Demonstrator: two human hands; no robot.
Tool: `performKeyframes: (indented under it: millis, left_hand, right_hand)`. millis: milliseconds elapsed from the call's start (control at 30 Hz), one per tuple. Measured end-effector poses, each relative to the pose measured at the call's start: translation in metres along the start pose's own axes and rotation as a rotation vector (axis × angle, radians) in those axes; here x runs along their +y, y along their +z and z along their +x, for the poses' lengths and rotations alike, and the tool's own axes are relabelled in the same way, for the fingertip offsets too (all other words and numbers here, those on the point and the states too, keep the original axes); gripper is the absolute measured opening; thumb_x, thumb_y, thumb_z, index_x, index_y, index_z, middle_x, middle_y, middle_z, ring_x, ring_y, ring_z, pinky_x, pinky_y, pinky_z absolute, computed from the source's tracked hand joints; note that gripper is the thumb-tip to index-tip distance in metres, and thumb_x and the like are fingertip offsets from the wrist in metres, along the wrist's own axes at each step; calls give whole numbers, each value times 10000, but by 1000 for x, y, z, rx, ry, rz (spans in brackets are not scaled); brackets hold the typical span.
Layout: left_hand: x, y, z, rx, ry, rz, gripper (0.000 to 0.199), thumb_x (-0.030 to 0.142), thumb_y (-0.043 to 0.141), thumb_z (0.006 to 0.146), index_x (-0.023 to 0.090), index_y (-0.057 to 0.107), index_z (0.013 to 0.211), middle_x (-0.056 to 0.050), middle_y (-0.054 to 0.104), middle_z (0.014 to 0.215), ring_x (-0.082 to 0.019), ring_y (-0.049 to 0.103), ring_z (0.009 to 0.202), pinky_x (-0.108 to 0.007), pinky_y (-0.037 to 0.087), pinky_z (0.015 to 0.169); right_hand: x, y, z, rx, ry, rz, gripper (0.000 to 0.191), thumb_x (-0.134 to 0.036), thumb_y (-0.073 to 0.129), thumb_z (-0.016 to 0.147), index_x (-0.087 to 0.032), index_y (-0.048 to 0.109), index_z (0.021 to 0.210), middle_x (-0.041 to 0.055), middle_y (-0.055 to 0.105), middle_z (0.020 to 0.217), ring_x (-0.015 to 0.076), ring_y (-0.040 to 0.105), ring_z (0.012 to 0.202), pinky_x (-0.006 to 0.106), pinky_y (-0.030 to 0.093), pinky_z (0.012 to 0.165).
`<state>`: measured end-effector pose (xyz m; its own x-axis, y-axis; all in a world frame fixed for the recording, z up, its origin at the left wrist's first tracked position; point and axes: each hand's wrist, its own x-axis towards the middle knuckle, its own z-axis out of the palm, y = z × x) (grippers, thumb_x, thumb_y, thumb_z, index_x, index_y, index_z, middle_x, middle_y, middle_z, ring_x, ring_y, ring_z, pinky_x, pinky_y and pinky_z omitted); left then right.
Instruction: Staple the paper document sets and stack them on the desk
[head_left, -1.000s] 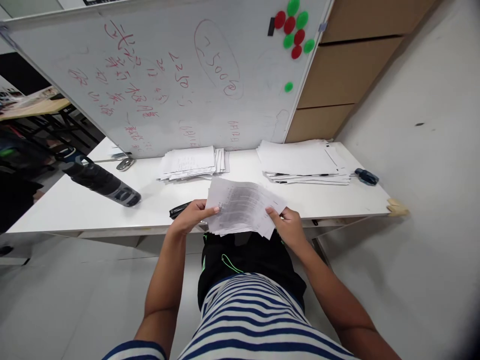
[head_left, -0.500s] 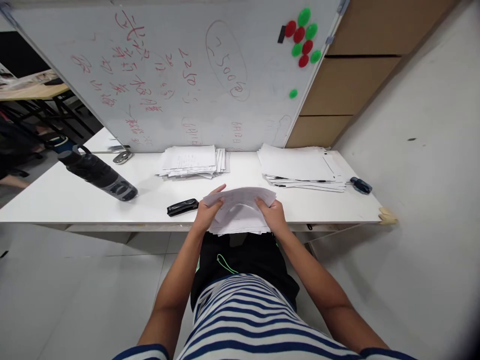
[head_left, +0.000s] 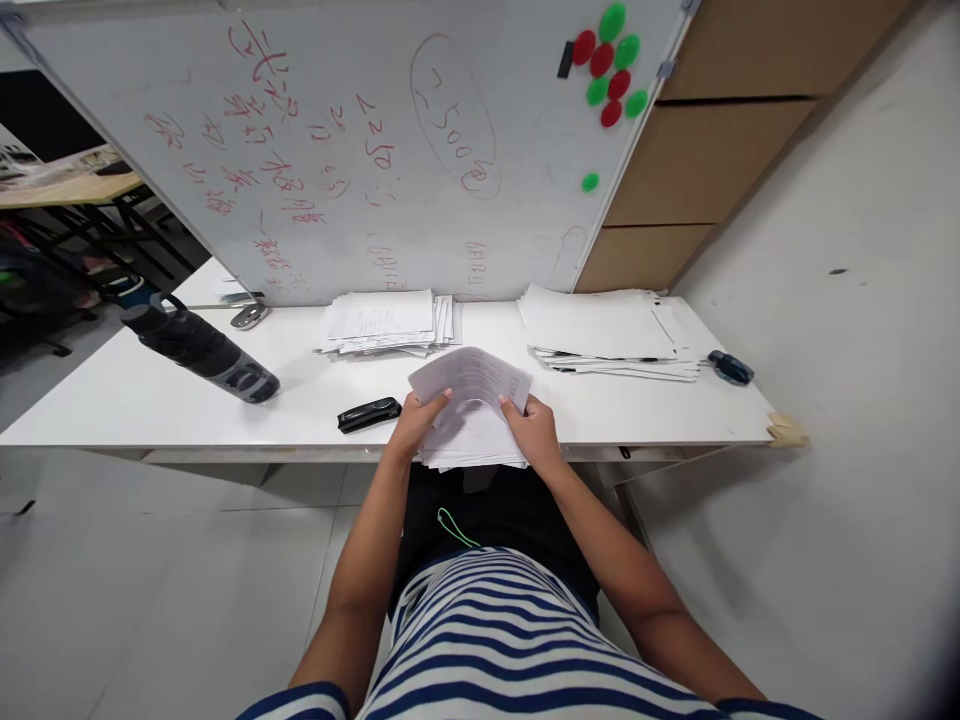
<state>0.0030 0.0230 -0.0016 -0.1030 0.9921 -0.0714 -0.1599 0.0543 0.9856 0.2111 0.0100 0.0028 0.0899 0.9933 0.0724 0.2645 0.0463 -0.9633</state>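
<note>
Positions are by clock face from the held paper. I have one bundle of thin white printed paper sheets at the desk's near edge, its upper part bowed; the print is too small to read. My left hand is nearly closed, thumb on the left side of the sheets. My right hand grips the right side likewise.

On the white desk I count two white paper stacks, the left stack at 10 o'clock and the right stack at 2. One glossy black oblong stapler lies at 9, just beside the left hand; one dark cylindrical bottle is farther out, between 9 and 10.

The whiteboard bears red handwriting: "2250" at 11, "2500" circled at 12. At 1 o'clock I count nine round magnets, five green, four red.
</note>
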Motion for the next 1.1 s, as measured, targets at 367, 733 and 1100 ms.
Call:
performKeyframes:
  millis: [367,733,1100]
  left_hand:
    - [14,-7,-6,71,71,266,448,483,755,716,146,731,1010,-106,743,1021,-278,659,1008,-402,495,906]
    - [4,-9,-9,95,16,147,445,440,807,664,136,735,982,-104,748,1020,-257,671,965,-409,497,914]
    - [12,-10,-21,99,7,235,456,489,787,679,139,746,967,-102,748,1027,-276,672,983,-399,507,886]
  right_hand:
    - [13,-3,-4,57,-129,75,368,-475,587,859,-192,714,1057,90,725,1079,252,657,1013,388,506,914]
    - [17,-10,-7,-16,-195,32,351,-467,524,910,-250,706,1118,55,717,1129,238,654,1050,384,502,933]
    - [8,-16,-13,-52,-204,2,358,-503,517,907,-257,722,1068,57,726,1089,253,663,1019,382,513,904]
